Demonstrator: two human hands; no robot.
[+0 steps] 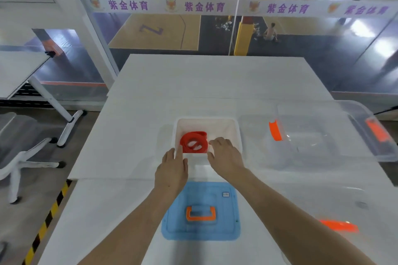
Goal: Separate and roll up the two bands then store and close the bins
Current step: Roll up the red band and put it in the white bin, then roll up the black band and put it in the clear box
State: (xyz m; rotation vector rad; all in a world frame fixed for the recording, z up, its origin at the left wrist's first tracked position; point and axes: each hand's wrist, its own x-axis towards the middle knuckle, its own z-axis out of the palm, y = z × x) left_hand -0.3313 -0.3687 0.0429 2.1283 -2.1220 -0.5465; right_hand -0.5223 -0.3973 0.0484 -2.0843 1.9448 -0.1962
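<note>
Table (150, 92) fills centre of frame. Small bin (215, 127) on table, at centre. Band (193, 143) inside small bin, toward its near left corner. Lid (178, 228) flat on table below small bin, lower centre; handle (201, 214) on top of lid. Large bin (312, 146) just right of small bin, reaching right edge of frame. Left hand (172, 170) at small bin's near left corner, fingertip beside band. Right hand (226, 155) over small bin's near edge, just right of band. Chair (21, 135) at left edge, off table. Side table (17, 71) upper left.
</note>
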